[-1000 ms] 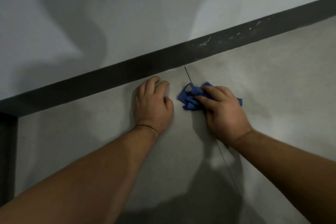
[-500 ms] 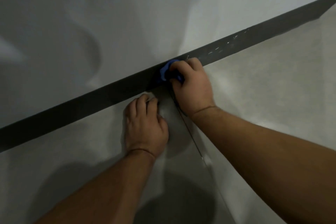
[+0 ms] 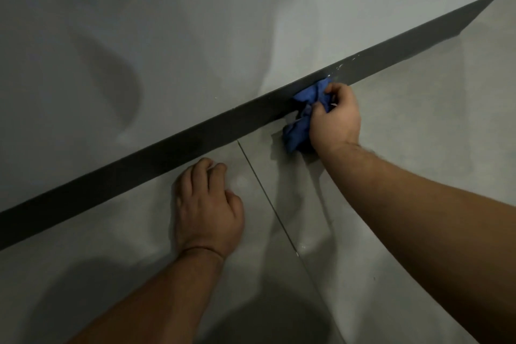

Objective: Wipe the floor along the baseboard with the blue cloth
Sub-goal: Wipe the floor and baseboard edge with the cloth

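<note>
A crumpled blue cloth (image 3: 303, 117) is pressed where the grey tiled floor (image 3: 405, 126) meets the dark baseboard (image 3: 195, 139). My right hand (image 3: 335, 117) is shut on the cloth from the right, and its fingers cover part of the fabric. The upper end of the cloth touches the baseboard, while the lower end rests on the floor. My left hand (image 3: 208, 207) rests on the floor left of a tile joint, fingers curled, with nothing in it. It lies just below the baseboard.
A pale grey wall (image 3: 167, 36) rises above the baseboard. A thin tile joint (image 3: 268, 198) runs diagonally between my two hands. White flecks mark the baseboard (image 3: 343, 64) right of the cloth. My shadow (image 3: 251, 310) falls on the floor near the bottom.
My right hand moved the cloth from the floor beside the joint up against the baseboard, then to the right along it. My left hand stayed planted on the floor.
</note>
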Tool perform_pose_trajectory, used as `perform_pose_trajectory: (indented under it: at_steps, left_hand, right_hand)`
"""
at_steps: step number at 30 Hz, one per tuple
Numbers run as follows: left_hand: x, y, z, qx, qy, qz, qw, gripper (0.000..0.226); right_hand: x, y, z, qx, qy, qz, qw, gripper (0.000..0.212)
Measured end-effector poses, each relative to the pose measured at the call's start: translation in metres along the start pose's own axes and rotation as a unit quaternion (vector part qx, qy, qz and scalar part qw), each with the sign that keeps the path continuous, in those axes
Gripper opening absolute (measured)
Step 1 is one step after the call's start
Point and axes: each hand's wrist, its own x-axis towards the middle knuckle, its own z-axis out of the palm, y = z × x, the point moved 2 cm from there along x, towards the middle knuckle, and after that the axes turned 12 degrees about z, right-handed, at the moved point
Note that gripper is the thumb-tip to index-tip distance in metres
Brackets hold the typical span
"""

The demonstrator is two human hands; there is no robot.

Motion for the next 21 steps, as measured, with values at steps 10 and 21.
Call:
perform_pose_trajectory:
  at_steps: [10,21]
  left_hand:
    - [0.0,0.0,0.0,-0.001,0.015,0.001,1.0,0.053]
    - [0.0,0.001,0.004,-0.003,0.035,0.004,0.999,0.052]
  right_hand:
    - [0.063,-0.031,-0.044,0.223,0.066,0.13,0.964,0.034]
    - [0.012,-0.032,0.0,0.176,0.057,0.068,0.98,0.031]
